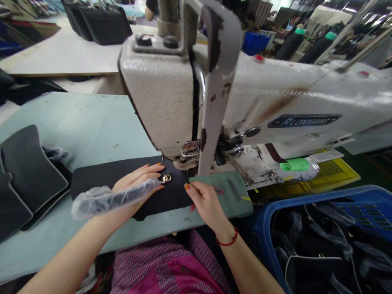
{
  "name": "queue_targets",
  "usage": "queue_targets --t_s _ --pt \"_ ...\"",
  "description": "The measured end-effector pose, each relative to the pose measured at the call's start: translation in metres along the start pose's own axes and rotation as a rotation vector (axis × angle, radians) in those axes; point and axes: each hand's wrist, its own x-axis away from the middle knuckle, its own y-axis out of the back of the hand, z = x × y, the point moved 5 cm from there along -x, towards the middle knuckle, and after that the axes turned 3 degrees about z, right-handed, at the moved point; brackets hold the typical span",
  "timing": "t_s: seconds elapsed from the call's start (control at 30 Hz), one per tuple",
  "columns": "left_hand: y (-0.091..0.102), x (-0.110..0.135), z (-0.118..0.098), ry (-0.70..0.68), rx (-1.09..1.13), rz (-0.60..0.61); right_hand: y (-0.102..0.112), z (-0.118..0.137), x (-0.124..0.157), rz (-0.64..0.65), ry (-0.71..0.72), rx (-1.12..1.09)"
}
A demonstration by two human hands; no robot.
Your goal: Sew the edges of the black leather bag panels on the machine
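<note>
One black panel is lying on the pale green table, right by the sewing machine, gold clasp showing. Left hand is resting on it, fingers stretched out and not gripping, clear plastic draping across, while the right hand is pinching its right edge between thumb and fingers. Dark pieces are sitting off left, a blue basket at right.
</note>
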Motion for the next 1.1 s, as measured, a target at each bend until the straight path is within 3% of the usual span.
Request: queue_targets --t_s 0.13,0.3,0.43,0.77,1.1 --pt "0.004 -0.001 -0.001 0.019 0.027 -0.019 -0.001 -0.005 0.017 0.073 -0.083 -0.056" --pt "0.002 -0.003 0.006 0.112 0.094 0.114 -0.002 -0.005 0.016 0.157 -0.110 -0.199" --pt "0.005 -0.006 0.010 0.151 0.111 0.128 -0.004 -0.005 0.013 0.207 -0.136 -0.311" --pt "0.009 -0.009 0.012 0.137 0.067 0.198 -0.007 -0.005 0.013 0.207 -0.190 -0.425" --pt "0.009 -0.011 0.010 0.123 0.055 0.187 -0.008 -0.011 0.013 0.203 -0.173 -0.419"
